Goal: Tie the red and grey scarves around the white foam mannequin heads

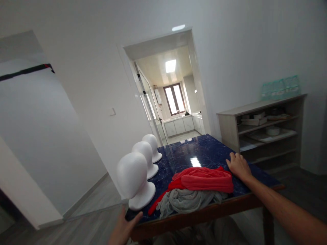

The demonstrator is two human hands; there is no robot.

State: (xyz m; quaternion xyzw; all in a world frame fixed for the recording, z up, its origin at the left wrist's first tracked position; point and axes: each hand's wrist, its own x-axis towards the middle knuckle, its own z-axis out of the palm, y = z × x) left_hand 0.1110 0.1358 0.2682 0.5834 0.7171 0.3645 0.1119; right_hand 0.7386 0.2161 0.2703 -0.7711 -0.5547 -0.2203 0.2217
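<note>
Red cloth, one, landmark: bunched on a blue marbled desk. Grey cloth, one: crumpled, on my side of the red cloth, touching it. White head forms, three: upright, in a row left of the red cloth. My left hand: left of the red cloth and nearer me; thumb and finger spread wide, nothing seen in hold. My right hand: just right of the red cloth, palm down, fingers loosely bent, nothing seen in hold. Shelf unit, one: beyond the red cloth, rightward.
</note>
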